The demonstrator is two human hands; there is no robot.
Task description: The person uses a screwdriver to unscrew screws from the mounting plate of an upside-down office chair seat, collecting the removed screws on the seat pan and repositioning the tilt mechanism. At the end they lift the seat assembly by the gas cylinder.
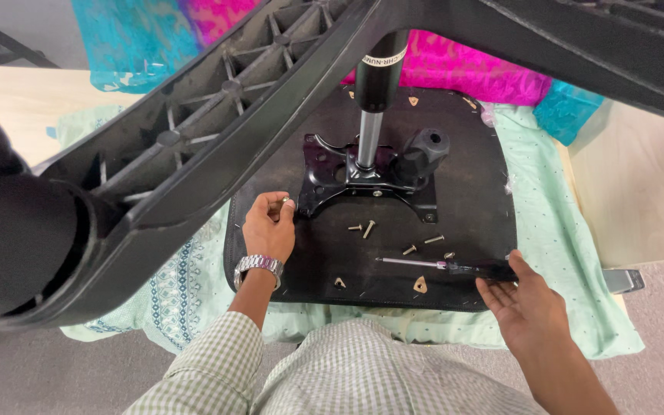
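**Upturned chair seat: hands, screws, screwdriver**

Far left, the chair base (194, 146) — black ribbed spokes — looms close to the camera and blocks the upper view. Below it, the left hand (269, 229) (metal watch on the wrist) is curled, fingertips pinching one small screw (287, 201) just beside the left corner of the black mounting plate (363, 180). One gas cylinder (374, 92) rises from that plate. Loose screws (363, 227) on the black seat underside (470, 146): five counted, two near the plate's front edge, three further right. Two tan triangular tabs (419, 285) lie near the front edge.

One screwdriver (447, 267) lies flat on the seat, long axis roughly left–right, metal tip pointing left, dark handle to the right. The right hand (528, 303) is open, palm up, fingertips touching the handle end. A pale green cloth (570, 253) lies beneath the seat.
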